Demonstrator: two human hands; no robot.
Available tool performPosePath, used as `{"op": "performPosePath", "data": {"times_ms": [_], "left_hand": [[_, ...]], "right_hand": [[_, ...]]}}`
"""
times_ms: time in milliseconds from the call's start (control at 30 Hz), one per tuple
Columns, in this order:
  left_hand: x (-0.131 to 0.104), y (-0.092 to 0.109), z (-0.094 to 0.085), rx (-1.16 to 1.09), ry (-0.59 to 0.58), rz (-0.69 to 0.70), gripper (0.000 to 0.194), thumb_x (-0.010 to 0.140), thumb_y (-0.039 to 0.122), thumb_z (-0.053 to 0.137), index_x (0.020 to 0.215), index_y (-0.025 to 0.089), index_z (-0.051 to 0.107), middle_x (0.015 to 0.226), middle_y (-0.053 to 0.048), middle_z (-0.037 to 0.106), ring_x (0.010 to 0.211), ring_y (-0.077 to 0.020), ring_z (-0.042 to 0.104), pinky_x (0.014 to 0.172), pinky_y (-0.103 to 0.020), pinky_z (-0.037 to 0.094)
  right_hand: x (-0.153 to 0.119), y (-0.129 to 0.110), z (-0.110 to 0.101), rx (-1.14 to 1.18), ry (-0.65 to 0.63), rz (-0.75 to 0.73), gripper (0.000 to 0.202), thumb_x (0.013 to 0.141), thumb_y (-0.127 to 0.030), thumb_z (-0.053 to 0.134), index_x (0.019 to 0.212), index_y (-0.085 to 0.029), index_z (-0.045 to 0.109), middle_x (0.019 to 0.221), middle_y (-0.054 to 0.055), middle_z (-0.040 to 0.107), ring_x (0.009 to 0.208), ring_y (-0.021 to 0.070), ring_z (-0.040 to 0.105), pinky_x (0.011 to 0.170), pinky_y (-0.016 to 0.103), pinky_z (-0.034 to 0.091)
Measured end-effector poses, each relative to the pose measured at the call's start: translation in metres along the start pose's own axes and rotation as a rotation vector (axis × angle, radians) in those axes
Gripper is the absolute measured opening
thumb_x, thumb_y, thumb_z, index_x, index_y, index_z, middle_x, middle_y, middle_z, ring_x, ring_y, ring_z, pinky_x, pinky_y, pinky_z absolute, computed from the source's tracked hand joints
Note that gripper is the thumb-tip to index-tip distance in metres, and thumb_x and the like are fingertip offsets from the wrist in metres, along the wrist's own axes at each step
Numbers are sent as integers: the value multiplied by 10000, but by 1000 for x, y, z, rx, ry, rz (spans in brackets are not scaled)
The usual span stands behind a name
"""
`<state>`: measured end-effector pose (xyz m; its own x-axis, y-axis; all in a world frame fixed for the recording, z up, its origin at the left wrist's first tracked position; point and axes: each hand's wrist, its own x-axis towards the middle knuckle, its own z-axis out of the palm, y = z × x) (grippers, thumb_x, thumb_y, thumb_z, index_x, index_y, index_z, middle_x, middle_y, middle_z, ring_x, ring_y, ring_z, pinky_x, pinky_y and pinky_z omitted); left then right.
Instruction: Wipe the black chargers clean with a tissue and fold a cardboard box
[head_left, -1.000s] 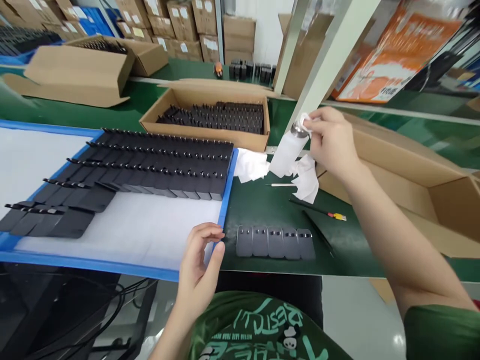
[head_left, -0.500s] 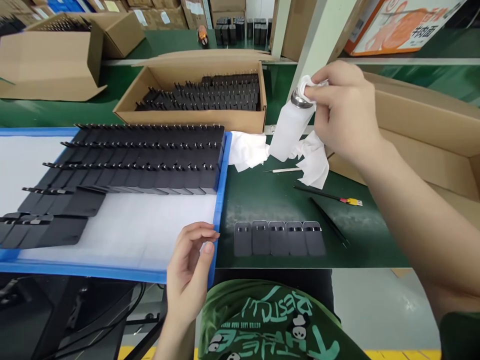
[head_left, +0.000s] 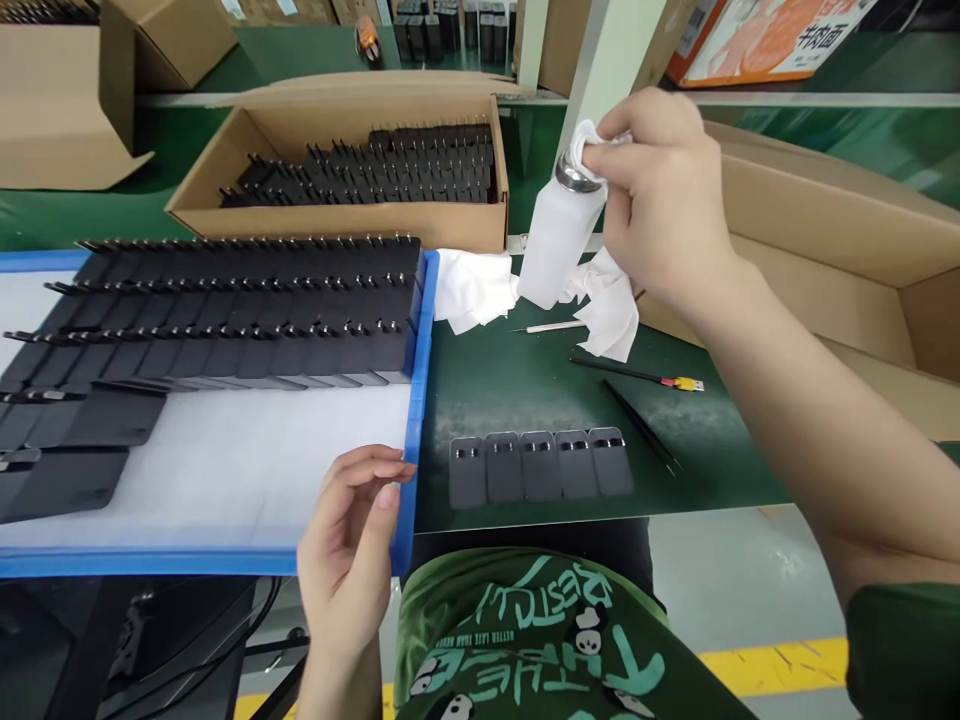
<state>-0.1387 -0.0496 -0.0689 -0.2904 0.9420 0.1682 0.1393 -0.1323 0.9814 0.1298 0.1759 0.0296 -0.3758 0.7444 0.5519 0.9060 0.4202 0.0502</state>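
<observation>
My right hand (head_left: 660, 190) pinches a white cloth (head_left: 587, 140) against the metal top of a white bottle (head_left: 556, 235), which leans on the green table. Fingers apart and holding nothing, my left hand (head_left: 356, 540) hovers over the edge of the blue-rimmed tray (head_left: 418, 420). Several black pieces with metal prongs (head_left: 262, 345) stand in rows in that tray. On the table, several flat dark plates (head_left: 540, 468) lie side by side between my hands, near the front edge.
Black tweezers (head_left: 641, 425), a cable with a yellow plug (head_left: 637, 373), a thin white stick (head_left: 555, 326) and crumpled white cloths (head_left: 474, 288) lie about. Behind stands a carton of black pieces (head_left: 337, 222); an open carton (head_left: 825, 285) is at right.
The whole view has shifted, so most things appear further left and slightly higher. My right hand keeps the cloth on the bottle top; my left hand stays open by the tray edge.
</observation>
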Motion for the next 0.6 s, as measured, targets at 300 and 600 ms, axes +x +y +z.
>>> {"op": "performPosePath", "data": {"times_ms": [300,600], "left_hand": [[-2,1,1,25,-8,11,94,937,214,620,959,241,707,1065,-53,591,1006,-199,603,859,-300,509],[-2,1,-2,26,-63,13,105,935,176,620,989,230,692,1087,-58,577,1014,-183,603,876,-270,531]], "right_hand": [[2,-7,-9,-12,-55,45,376,850,22,355,856,-167,681,1113,122,624,1095,304,587,876,446,478],[0,-5,-6,31,-19,39,392,818,20,363,847,-210,679,1129,103,636,1083,293,587,879,464,471]]}}
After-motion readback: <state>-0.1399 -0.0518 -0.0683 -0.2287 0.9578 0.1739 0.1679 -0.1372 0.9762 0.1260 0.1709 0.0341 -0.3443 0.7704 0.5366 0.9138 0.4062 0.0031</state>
